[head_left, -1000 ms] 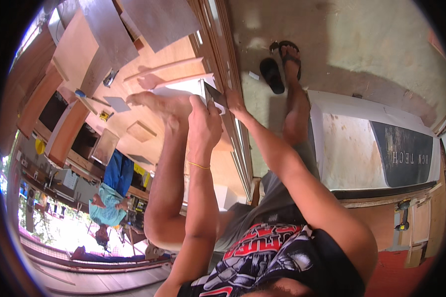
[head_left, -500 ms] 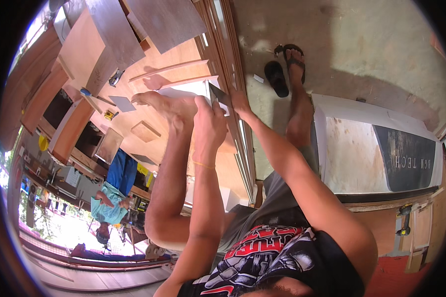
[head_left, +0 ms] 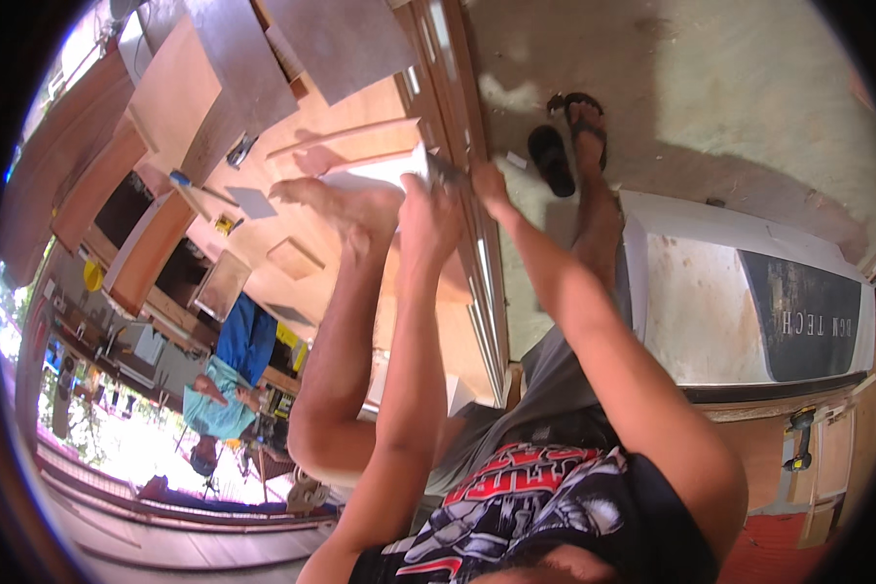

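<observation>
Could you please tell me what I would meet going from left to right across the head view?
Yellow rounded object, person in a teal shirt, bare left foot, left grip, right grip, empty black sandal, sandaled right foot, cordless drill.

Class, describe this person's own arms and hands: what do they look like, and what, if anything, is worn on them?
Both the left arm and right arm are bare below the short black sleeves of a black shirt with a red and grey print. The left hand and right hand wear no gloves; blur hides finer detail.
</observation>
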Demonstrator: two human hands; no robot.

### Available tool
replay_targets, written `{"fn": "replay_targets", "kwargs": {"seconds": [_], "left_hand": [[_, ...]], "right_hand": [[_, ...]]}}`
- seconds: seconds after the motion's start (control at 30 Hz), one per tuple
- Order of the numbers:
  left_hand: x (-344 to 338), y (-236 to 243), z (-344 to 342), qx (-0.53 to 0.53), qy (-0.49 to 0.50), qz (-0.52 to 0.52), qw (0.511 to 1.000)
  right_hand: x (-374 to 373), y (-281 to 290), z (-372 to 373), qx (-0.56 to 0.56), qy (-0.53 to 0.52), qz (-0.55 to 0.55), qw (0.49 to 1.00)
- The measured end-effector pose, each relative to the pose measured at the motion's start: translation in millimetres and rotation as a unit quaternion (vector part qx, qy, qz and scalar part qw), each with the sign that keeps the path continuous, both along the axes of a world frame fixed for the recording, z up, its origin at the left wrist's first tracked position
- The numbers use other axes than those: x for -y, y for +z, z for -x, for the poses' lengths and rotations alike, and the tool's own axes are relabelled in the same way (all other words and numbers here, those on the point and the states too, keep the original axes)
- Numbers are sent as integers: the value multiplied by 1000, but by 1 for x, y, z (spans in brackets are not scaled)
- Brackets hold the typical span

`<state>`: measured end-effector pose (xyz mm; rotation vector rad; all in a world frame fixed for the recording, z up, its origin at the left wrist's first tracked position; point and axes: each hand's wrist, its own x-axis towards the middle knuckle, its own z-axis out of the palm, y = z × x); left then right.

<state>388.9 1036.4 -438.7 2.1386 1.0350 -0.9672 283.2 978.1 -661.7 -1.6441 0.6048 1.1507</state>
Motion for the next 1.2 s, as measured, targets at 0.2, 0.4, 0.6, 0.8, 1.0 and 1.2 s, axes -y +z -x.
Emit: {"fn": "replay_targets", "kwargs": {"seconds": [0.2, 0.4, 0.6, 0.8, 1.0, 1.2], "left_hand": [[22, 76, 22, -10, 129, 17, 991], [20, 27, 16, 31, 1, -3, 1000], [13, 43, 7, 13, 44, 16, 999], [24, 67, -26, -63, 113, 16, 991], [-1, 28, 4, -13, 13, -7, 1000], [-7, -21, -13, 6, -115, -68, 991]], "right_hand": [[6, 63, 10, -65, -20, -26, 997], [-10, -2, 41, 25, 26, -17, 999], [-13, 30, 24, -71, -7, -24, 997], [-16, 45, 23, 23, -19, -18, 999], [-6, 31, 8, -36, 52, -77, 995], [-8, -49, 6, 96, 104, -1, 990]]}}
